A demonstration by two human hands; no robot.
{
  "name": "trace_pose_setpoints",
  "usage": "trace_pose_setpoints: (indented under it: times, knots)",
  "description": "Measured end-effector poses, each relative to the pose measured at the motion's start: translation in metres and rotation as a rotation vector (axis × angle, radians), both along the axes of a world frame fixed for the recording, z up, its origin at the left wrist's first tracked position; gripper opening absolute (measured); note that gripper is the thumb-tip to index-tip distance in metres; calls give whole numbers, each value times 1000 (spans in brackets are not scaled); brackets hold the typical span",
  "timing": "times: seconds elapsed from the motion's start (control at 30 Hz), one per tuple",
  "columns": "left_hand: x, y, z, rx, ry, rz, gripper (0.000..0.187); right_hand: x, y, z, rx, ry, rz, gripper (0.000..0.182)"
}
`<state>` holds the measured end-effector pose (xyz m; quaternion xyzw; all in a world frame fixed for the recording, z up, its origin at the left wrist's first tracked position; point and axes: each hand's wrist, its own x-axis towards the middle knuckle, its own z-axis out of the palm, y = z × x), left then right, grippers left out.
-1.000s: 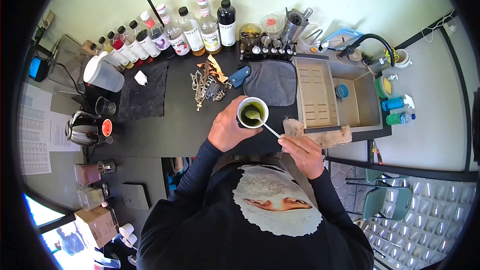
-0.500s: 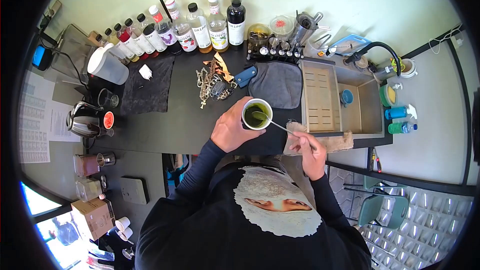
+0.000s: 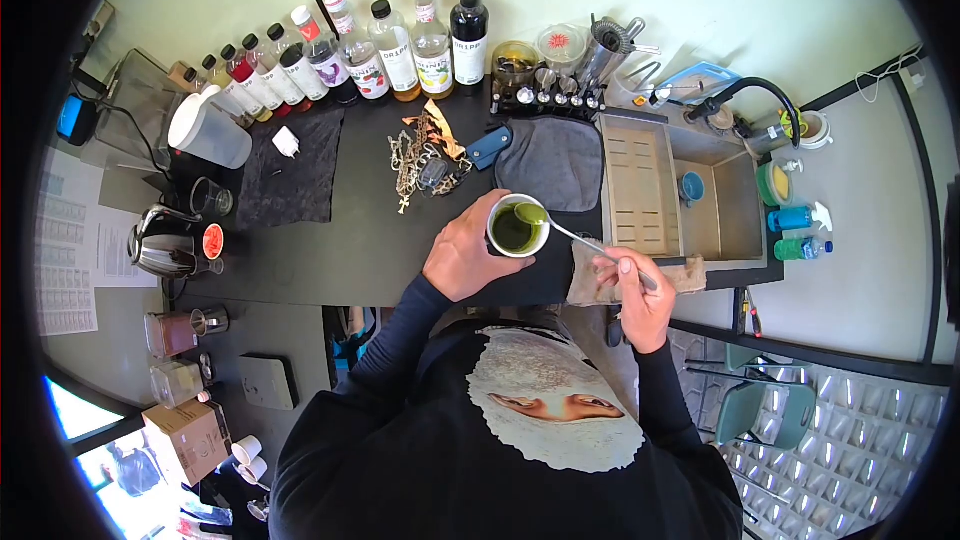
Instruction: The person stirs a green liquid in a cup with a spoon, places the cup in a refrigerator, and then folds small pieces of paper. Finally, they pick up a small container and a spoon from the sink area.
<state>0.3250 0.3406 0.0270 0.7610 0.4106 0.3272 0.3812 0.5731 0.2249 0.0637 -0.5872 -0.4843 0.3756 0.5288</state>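
In the head view, my left hand (image 3: 466, 252) is wrapped round a white paper cup (image 3: 544, 236) above the counter's front edge. Dark green liquid (image 3: 512, 231) lies inside the cup. My right hand (image 3: 643, 298) pinches the handle of a metal spoon (image 3: 590, 245). The spoon's bowl, coated in green, is over the far right part of the cup's rim. Beneath the spoon handle and right fingers, a beige cloth (image 3: 588, 280) lies along the counter edge.
Several syrup bottles (image 3: 398, 55) line the wall. Behind the cup lie a grey cloth (image 3: 548, 165) and a pile of chains and keys (image 3: 425, 168). At right is a sink (image 3: 735, 225) with a blue cup (image 3: 691, 188) and black faucet (image 3: 760, 90). A kettle (image 3: 165, 240) stands left.
The spoon has risen from inside the cup to its rim, its bowl now showing green. My right hand has shifted to the right with it. My left hand still holds the cup.
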Motion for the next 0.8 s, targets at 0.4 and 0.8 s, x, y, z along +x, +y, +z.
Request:
trace_pose_setpoints:
  times: [0.4, 0.8]
  knots:
    - [-3, -11, -2, 74, 25, -11, 83, -18, 34, 51, 446, -876, 351, 19]
    - [-5, -19, -1, 47, 41, -14, 83, -29, 39, 45, 354, -970, 378, 15]
